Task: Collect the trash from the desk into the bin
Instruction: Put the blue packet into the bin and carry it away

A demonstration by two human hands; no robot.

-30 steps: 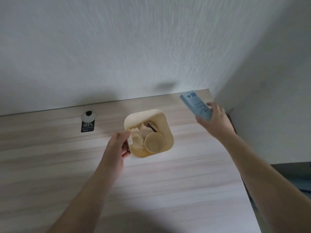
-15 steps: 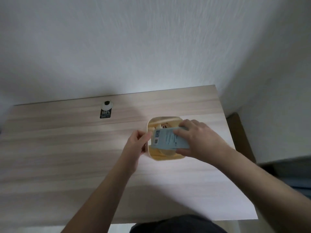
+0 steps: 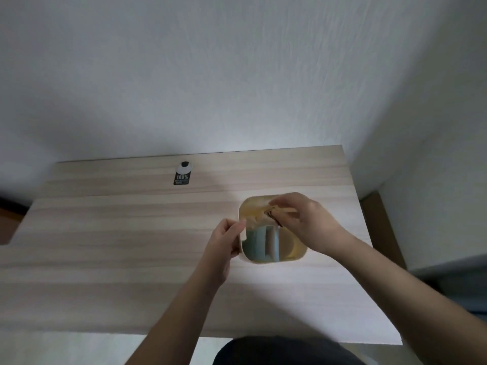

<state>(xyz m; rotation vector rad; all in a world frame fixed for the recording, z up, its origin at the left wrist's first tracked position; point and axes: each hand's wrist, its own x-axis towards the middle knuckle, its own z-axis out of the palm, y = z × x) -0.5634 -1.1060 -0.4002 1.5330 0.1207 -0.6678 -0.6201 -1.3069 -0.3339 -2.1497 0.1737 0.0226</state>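
I judge packing underway: my left hand [image 3: 227, 237] pinches the small cream plastic bin's [image 3: 297, 255] rim, my right hand [image 3: 307, 221] (fingers curled, grasp unclear) should next press the pale blue carton [image 3: 259, 242] deeper.

Lots of bare counter [image 3: 110, 248] to the left and near the front edge. Only a small black tag [image 3: 181, 177] far back. Bin [image 3: 299, 255] mouth crowded: blue box [image 3: 259, 243] inside, right hand [image 3: 307, 222] over it, left hand [image 3: 226, 238] pinching its rim. Wall [image 3: 237, 75] close behind.

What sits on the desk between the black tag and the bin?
Nothing: in the head view, only bare desk wood separates the black tag from the bin.
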